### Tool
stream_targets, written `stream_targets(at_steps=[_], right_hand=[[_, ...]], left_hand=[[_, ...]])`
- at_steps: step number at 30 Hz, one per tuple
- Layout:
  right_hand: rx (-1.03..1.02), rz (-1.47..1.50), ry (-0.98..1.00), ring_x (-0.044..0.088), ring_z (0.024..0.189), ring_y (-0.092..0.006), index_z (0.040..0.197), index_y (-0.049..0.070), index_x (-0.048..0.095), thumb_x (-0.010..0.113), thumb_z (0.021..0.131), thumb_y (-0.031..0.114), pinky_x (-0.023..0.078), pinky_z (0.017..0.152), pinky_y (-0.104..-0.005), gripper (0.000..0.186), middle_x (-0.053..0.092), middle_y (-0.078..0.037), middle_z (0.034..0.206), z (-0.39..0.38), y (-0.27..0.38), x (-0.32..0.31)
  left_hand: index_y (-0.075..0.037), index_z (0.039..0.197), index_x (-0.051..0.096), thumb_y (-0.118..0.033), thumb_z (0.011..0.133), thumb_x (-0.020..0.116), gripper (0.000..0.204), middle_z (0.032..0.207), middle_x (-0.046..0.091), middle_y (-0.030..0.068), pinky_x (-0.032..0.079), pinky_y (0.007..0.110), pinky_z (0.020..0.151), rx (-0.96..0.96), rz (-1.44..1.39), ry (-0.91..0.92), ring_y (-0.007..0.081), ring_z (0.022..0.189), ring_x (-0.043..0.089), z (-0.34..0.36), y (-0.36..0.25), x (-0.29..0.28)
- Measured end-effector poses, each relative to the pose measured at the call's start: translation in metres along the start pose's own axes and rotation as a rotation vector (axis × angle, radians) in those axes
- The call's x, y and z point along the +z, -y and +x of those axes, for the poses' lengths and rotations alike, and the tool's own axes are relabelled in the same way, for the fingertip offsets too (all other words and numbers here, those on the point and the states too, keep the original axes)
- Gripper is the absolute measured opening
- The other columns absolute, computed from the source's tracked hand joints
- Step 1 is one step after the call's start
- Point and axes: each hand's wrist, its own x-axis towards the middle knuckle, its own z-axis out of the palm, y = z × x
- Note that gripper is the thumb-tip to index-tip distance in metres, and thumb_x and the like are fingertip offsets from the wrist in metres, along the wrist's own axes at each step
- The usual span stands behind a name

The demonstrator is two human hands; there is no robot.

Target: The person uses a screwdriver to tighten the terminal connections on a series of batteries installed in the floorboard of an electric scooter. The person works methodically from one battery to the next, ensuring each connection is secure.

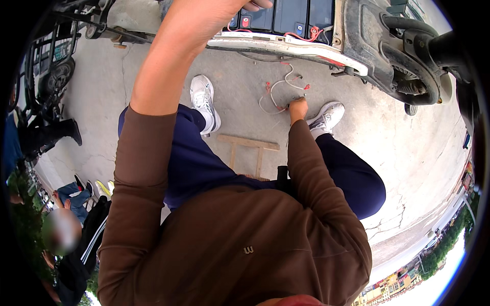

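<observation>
My left hand reaches over a row of black batteries in an open vehicle bay. The upper edge cuts off most of it, so its grip is hidden. Red and blue terminals with red leads show beside it. Down near the ground, between my shoes, my right hand is closed at the end of a loose wire lead. That lead is pale, with red and dark end pieces, and lies in loops on the concrete. Exactly what the fingers pinch is too small to make out.
The vehicle's white sill runs across the front, with a wheel at right. A low wooden stool stands between my legs. Another vehicle frame is at far left; a seated person is behind at left.
</observation>
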Motion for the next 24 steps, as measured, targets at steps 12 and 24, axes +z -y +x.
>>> stream_targets(at_steps=[12,24], right_hand=[[0.101,0.411,-0.074,0.058,0.049,-0.0213,0.073,-0.006,0.063,0.058,0.071,0.007,0.047,0.046,-0.0344,0.014,0.061,-0.014,0.063,0.015,0.012,-0.017],[-0.698,0.388,-0.135,0.064,0.065,-0.0249,0.085,0.003,0.069,0.067,0.072,0.014,0.049,0.065,-0.0322,0.017,0.066,-0.015,0.072,-0.067,0.232,-0.318]], left_hand=[[0.002,0.105,0.06,-0.012,0.089,0.055,0.022,0.083,0.063,0.0074,0.047,0.022,0.06,-0.059,-0.097,-0.012,0.0111,0.07,0.059,0.015,-0.011,0.028],[0.006,0.107,0.057,-0.012,0.089,0.053,0.025,0.095,0.061,0.0154,0.051,0.031,0.076,-0.228,-0.637,-0.084,0.0239,0.087,0.062,0.088,0.068,0.069]])
